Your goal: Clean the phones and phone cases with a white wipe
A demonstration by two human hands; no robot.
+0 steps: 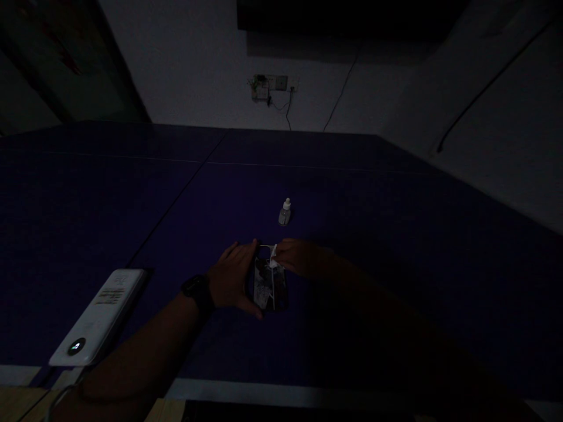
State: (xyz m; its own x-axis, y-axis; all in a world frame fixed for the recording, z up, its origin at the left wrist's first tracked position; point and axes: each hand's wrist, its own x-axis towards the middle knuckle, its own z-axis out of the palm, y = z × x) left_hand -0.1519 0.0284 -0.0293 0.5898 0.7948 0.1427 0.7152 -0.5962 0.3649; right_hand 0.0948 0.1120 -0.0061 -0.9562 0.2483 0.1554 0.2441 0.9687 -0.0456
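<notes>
One dark, rectangular, apparently phone-sized case (pixel 264 287) with a grey-patterned face is laid flat on the deep-purple, smooth tabletop (pixel 211 217), directly between the hands, its long axis running away from the wearer. Along its left side it is braced by the left hand (pixel 229 278), spread wide, with fingertips at the far corner and thumb at the near one; this hand spans the greater length. At the far right of the case, a crumpled, soft white piece of tissue or cloth (pixel 274 258) is pinched in the right hand (pixel 299 257) and pressed to the surface. A pale frame line and a rounded opening are noted at the far end. Beyond the case stands a small, clear bottle with a white dropper-like cap (pixel 285 214). Well to its left and nearer the wearer is placed a glossy white, round-cornered slab with a lit round display (pixel 103 313). A black wristwatch (pixel 199 292) is worn on the left wrist. Fine print cannot be read in the dimness.
</notes>
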